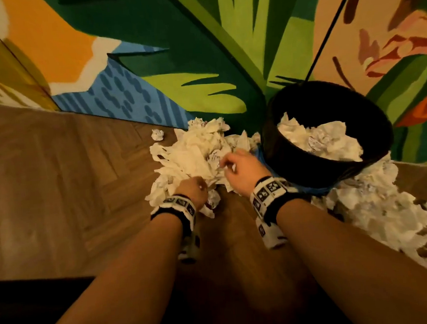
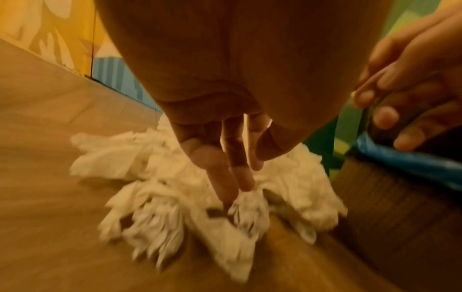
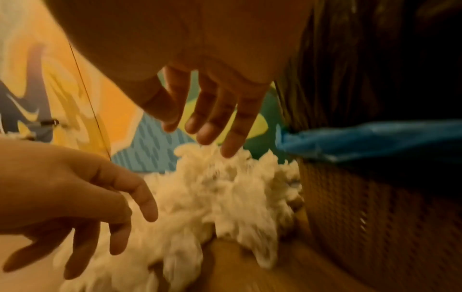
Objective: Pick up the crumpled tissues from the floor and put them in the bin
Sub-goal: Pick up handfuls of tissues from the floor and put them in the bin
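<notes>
A big heap of crumpled white tissues [image 1: 191,153] lies on the wooden floor just left of the black mesh bin [image 1: 306,165]. The bin holds more tissues [image 1: 329,138]. My left hand [image 1: 196,187] reaches into the near edge of the heap, and in the left wrist view its straight fingers [image 2: 225,183] touch a tissue [image 2: 247,211] without closing on it. My right hand [image 1: 229,164] hovers over the heap's right side beside the bin, fingers [image 3: 232,134] spread above the tissues [image 3: 225,187], holding nothing.
A second spread of tissues [image 1: 377,211] covers the floor right of the bin. One small ball [image 1: 157,134] lies apart near the painted wall [image 1: 199,49]. A blue bag liner [image 3: 375,138] wraps the bin's side. Bare wood floor [image 1: 56,172] stretches to the left.
</notes>
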